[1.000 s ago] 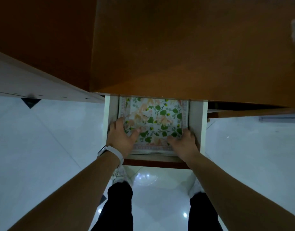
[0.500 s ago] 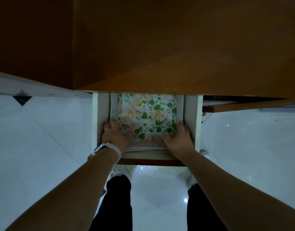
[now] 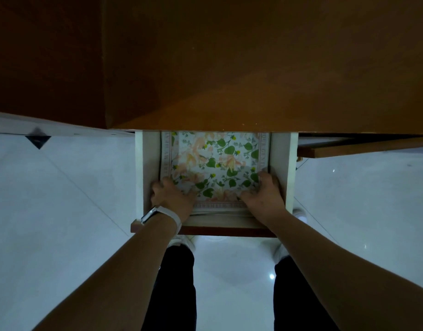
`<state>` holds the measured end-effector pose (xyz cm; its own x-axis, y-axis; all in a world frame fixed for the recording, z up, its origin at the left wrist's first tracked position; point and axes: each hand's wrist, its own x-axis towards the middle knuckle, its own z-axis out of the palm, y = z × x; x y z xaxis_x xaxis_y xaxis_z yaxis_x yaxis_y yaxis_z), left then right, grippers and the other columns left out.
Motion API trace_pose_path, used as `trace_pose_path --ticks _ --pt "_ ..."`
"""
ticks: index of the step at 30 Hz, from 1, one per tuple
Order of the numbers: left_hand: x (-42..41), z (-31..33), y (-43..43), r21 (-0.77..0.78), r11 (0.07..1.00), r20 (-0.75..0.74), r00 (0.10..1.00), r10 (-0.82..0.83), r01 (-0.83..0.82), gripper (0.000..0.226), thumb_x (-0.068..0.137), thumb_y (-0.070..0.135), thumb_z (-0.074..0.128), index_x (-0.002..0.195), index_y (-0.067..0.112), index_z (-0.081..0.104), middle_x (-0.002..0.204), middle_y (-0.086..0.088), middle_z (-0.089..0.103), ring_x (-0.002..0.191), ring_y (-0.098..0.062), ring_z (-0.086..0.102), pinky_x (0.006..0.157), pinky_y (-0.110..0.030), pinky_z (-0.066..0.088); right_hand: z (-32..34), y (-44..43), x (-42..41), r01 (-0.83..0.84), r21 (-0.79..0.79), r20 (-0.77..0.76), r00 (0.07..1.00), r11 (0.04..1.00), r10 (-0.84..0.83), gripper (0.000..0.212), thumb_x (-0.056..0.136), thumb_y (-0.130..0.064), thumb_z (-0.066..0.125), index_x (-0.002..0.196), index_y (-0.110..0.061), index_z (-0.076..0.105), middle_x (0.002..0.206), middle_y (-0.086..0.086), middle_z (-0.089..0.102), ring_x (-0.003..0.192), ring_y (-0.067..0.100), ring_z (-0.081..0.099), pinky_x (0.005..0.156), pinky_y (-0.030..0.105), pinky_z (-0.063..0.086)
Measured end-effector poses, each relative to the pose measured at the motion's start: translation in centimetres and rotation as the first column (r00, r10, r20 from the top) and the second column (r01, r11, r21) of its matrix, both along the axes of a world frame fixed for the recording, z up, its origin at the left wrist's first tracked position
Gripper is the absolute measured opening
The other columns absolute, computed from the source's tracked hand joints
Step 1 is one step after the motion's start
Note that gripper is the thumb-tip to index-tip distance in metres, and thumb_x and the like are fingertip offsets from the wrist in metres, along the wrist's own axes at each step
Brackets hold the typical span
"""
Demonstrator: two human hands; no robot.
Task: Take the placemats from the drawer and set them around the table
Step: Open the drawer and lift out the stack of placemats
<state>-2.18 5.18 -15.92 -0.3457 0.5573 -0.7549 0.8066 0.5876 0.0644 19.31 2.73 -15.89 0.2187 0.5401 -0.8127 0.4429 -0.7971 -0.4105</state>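
An open white drawer (image 3: 147,163) juts out below the brown table top (image 3: 253,68). Inside lies a stack of floral placemats (image 3: 215,163), printed with green leaves and peach flowers and a lettered border. My left hand (image 3: 172,197), with a white watch on the wrist, grips the stack's near left corner. At the near right corner, my right hand (image 3: 265,197) has its fingers curled around the edge. The stack's far end is hidden under the table top.
The drawer's dark front edge (image 3: 229,231) sits just above my knees. A second drawer (image 3: 349,146) stands slightly open to the right. Glossy white floor tiles (image 3: 62,211) spread on both sides, with my shoes and dark trousers below.
Both hands have slid down to the near corners of the stack and curled tighter around its edges. The view has shifted slightly left.
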Motion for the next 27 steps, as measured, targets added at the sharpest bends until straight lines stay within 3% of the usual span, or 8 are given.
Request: trace_pose_path --ticks 6,10,13,15,18,23,25,27 --pt "-0.1 0.0 0.5 -0.009 0.997 0.059 0.995 0.076 -0.076 0.078 0.082 0.048 0.066 0.142 0.014 0.029 0.144 -0.016 0.027 0.128 -0.044 0.037 0.102 -0.048 0.038 0.6 -0.5 0.3 0.041 0.057 -0.031 0.999 0.998 -0.039 0.068 0.079 -0.016 0.071 0.141 -0.017 0.042 0.140 0.005 0.043 0.126 0.021 0.049 0.107 0.042 0.046" --pt "-0.2 0.5 0.3 0.070 0.984 0.111 0.981 0.157 -0.166 0.071 0.081 0.045 0.067 0.138 0.014 0.039 0.142 -0.015 0.033 0.125 -0.042 0.042 0.103 -0.047 0.039 0.8 -0.5 -0.1 0.093 0.093 -0.042 0.995 0.991 -0.090 0.076 0.063 -0.035 0.062 0.136 -0.021 0.044 0.136 0.003 0.048 0.125 0.022 0.051 0.102 0.045 0.050" --pt "-0.6 0.9 0.2 0.165 0.964 0.167 0.969 0.180 -0.207 0.061 0.082 0.034 0.069 0.133 0.009 0.047 0.138 -0.016 0.040 0.122 -0.036 0.044 0.102 -0.041 0.039 -0.3 -1.4 0.2 0.132 0.148 -0.071 0.990 0.980 -0.123 0.071 0.062 -0.035 0.059 0.131 -0.022 0.047 0.131 0.003 0.053 0.122 0.021 0.053 0.097 0.045 0.054" --pt "-0.7 1.2 -0.1 0.248 0.950 0.186 0.971 0.148 -0.192 0.055 0.081 0.027 0.070 0.128 0.006 0.052 0.134 -0.016 0.043 0.120 -0.034 0.046 0.101 -0.037 0.038 1.4 -1.2 -0.2 0.147 0.209 -0.065 0.989 0.967 -0.136 0.061 0.068 -0.028 0.063 0.127 -0.022 0.050 0.127 0.001 0.055 0.121 0.017 0.055 0.094 0.041 0.055" --pt "-0.4 1.4 -0.5 0.364 0.906 0.192 0.969 0.155 -0.217 0.047 0.079 0.017 0.071 0.123 0.004 0.058 0.137 -0.017 0.042 0.123 -0.033 0.045 0.105 -0.033 0.036 3.1 -1.2 -0.8 0.261 0.238 -0.111 0.964 0.936 -0.241 0.057 0.079 -0.002 0.069 0.122 -0.030 0.044 0.123 -0.018 0.051 0.114 -0.006 0.053 0.094 0.022 0.052" --pt "0.2 2.3 -0.4 0.463 0.784 0.362 0.896 0.258 -0.413 0.026 0.079 -0.002 0.068 0.101 0.010 0.064 0.137 -0.012 0.041 0.117 -0.017 0.046 0.086 0.004 0.031 3.1 -1.7 -1.0 0.399 0.264 -0.181 0.915 0.878 -0.361 0.075 0.083 -0.002 0.071 0.144 -0.024 0.033 0.143 0.000 0.046 0.126 0.013 0.051 0.096 0.025 0.053" --pt "0.2 2.4 -0.4 0.475 0.756 0.422 0.871 0.253 -0.450 0.025 0.078 -0.005 0.070 0.098 0.010 0.065 0.140 -0.010 0.037 0.118 -0.011 0.043 0.079 0.009 0.031 3.2 -1.5 -1.1 0.422 0.269 -0.180 0.905 0.865 -0.386 0.072 0.084 0.001 0.069 0.143 -0.020 0.035 0.141 0.002 0.047 0.125 0.013 0.052 0.087 0.010 0.051" --pt "0.3 2.3 -0.6 0.496 0.750 0.430 0.874 0.225 -0.437 0.026 0.078 -0.006 0.070 0.098 0.011 0.065 0.142 -0.009 0.035 0.120 -0.010 0.041 0.082 0.008 0.033 3.4 -1.4 -1.2 0.437 0.280 -0.167 0.899 0.855 -0.405 0.069 0.085 0.003 0.068 0.143 -0.018 0.035 0.136 0.000 0.049 0.122 0.011 0.052 0.086 0.010 0.051"
